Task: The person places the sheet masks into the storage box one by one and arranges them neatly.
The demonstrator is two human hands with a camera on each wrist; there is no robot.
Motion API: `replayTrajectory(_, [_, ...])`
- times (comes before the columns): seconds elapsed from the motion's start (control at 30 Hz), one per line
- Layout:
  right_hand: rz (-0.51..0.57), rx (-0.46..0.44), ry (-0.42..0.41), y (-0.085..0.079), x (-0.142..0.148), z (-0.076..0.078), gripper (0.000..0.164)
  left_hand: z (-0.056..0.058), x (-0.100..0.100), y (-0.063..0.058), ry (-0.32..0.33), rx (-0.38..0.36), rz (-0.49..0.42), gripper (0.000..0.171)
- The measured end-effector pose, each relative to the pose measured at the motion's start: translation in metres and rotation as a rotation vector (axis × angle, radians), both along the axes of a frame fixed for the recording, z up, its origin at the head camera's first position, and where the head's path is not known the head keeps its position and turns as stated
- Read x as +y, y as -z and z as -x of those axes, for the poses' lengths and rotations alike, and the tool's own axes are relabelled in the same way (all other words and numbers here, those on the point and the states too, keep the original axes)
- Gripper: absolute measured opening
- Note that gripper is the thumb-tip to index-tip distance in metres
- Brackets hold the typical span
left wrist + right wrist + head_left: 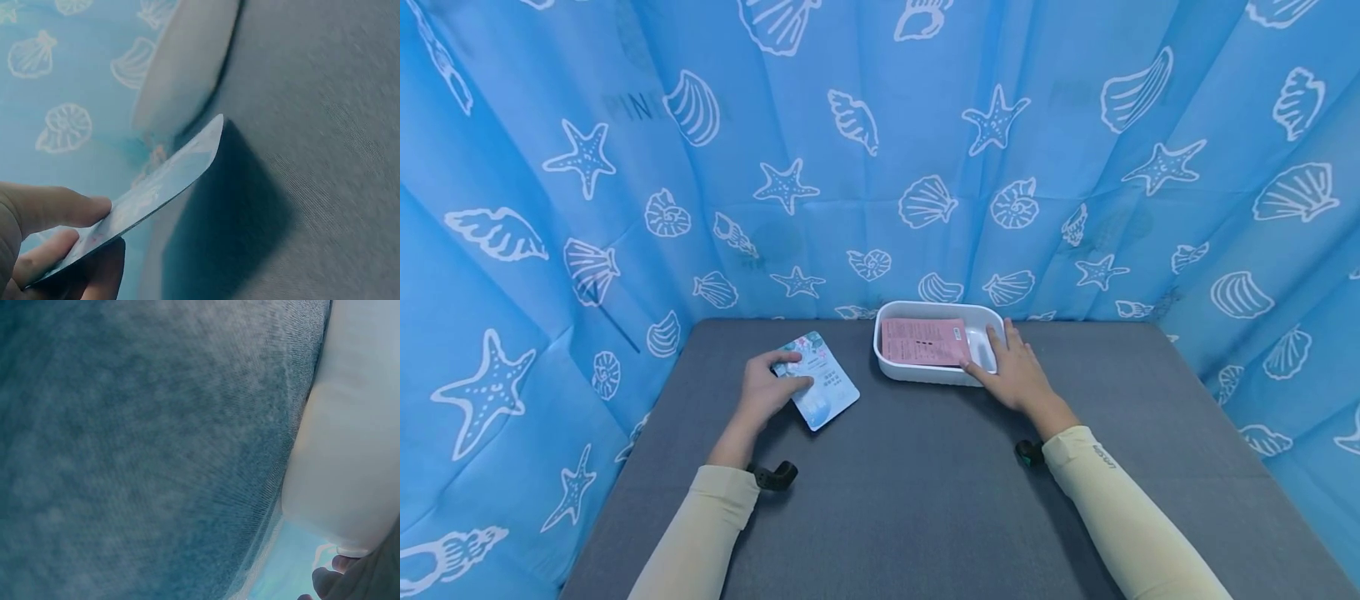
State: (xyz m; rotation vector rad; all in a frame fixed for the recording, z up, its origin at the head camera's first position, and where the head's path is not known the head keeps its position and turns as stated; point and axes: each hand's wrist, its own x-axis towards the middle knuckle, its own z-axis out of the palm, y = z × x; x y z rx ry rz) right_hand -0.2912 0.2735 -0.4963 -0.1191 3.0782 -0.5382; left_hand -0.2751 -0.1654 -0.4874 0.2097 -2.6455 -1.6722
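A flat light-blue and white sachet [826, 385] with a floral print and small lettering is held by my left hand [765, 390], which pinches its left edge between thumb and fingers. In the left wrist view the sachet [165, 181] tilts above the grey surface and throws a dark shadow. My right hand [1017, 375] rests at the right end of a white oblong tray [917, 377], fingers spread, thumb at the front rim. A pink printed sachet [925, 342] lies inside the tray, toward its left. The tray's outer wall [350, 444] fills the right side of the right wrist view.
The tray stands near the back edge of a grey cloth-covered table [895, 500]. Behind the table and along both sides hangs a blue curtain [865, 150] with white shells and starfish. Each wrist wears a small black device [775, 476].
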Motion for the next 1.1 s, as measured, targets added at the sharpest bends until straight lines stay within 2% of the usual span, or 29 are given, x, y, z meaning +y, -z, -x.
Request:
replayTrajectory(0.27, [0.006, 0.006, -0.007, 0.000, 0.001, -0.002, 0.104, -0.003, 0.016, -0.019, 0.010, 0.067, -0.019, 0.046])
replayTrajectory(0.63, [-0.007, 0.014, -0.016, -0.001, 0.000, -0.003, 0.107, -0.002, 0.048, -0.037, -0.003, 0.160, -0.140, 0.047])
replayTrajectory(0.87, [-0.010, 0.006, -0.012, -0.001, 0.001, -0.002, 0.106, 0.007, 0.069, -0.040, -0.013, 0.217, -0.268, 0.047])
replayTrajectory(0.97, [-0.017, 0.016, -0.016, -0.001, 0.001, -0.002, 0.106, 0.012, 0.078, -0.039, -0.036, 0.204, -0.317, 0.049])
replayTrajectory(1.1, [-0.028, 0.030, -0.022, -0.001, -0.001, -0.004, 0.106, 0.021, 0.089, -0.032, -0.069, 0.164, -0.381, 0.051])
